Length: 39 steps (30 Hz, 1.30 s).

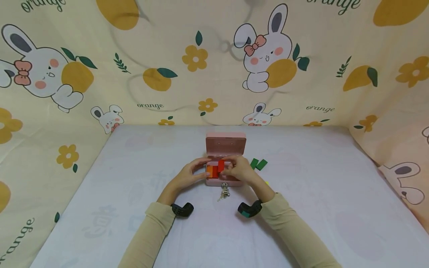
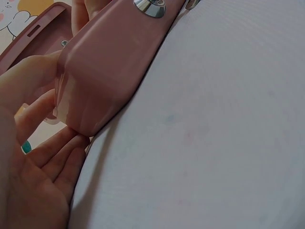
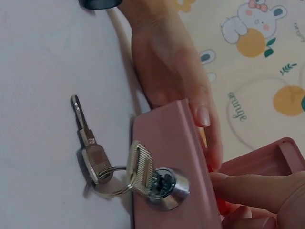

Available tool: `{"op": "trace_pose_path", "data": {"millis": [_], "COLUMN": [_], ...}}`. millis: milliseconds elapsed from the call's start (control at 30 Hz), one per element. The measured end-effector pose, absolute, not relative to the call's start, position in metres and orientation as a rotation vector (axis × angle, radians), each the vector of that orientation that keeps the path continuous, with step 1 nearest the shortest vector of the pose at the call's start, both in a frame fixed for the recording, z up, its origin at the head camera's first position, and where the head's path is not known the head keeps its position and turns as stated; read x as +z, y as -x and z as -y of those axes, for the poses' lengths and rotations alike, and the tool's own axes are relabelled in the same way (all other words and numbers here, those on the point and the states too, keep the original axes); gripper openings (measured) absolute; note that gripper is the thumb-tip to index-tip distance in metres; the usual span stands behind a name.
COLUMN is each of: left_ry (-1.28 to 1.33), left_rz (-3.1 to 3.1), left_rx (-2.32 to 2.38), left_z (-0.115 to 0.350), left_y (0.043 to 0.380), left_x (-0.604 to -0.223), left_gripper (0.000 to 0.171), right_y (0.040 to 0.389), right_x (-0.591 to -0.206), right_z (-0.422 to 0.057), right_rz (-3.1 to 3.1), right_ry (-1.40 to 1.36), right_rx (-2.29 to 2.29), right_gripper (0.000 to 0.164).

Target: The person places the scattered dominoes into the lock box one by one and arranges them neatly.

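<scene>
A pink metal cash box point(image 1: 214, 183) stands with its lid point(image 1: 226, 146) raised. Inside, at its left end, are an orange block point(image 1: 209, 171) and a red block point(image 1: 215, 172). My left hand point(image 1: 188, 175) holds the box's left end, thumb over the rim near the front corner and other fingers against the side. Between thumb and fingers, my right hand point(image 1: 242, 169) pinches another red block point(image 1: 221, 165), upright over the box beside the first. A key point(image 3: 142, 169) sits in the front lock, with a second key point(image 3: 95, 160) hanging from its ring.
Two green blocks point(image 1: 261, 165) lie on the white-covered table point(image 1: 301, 208) right of the box. A small yellow piece point(image 1: 267, 182) shows partly behind the right forearm. Behind the table hangs a patterned cloth point(image 1: 214, 85).
</scene>
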<state>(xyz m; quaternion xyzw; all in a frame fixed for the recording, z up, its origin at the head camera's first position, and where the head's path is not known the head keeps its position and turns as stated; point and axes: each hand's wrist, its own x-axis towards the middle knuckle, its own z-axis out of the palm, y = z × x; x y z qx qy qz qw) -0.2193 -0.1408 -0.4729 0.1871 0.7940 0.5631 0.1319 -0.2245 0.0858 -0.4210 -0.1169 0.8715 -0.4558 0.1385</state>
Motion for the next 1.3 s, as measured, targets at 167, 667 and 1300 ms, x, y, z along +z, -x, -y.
{"op": "trace_pose_path", "data": {"millis": [167,667,1300], "left_ry": [-0.549,-0.597,-0.615], "left_rz": [-2.308,-2.26,-2.274], "left_rx": [1.638,1.693,1.684], "left_z": [0.14,0.141,0.143], "left_y": [0.22,0.221,0.22], "left_x": [-0.472,-0.474,-0.475], "left_gripper": [0.052,0.053,0.054], "right_y": [0.226,0.227,0.224], "right_x": [-0.421,-0.423,-0.422], "right_z": [-0.083,-0.077,-0.067], "right_rz": [-2.621,-2.716,-2.756], "right_ry": [0.378,0.422,0.356], "right_rx": [-1.17,-0.905,-0.724], "right_gripper": [0.044,0.046,0.045]}}
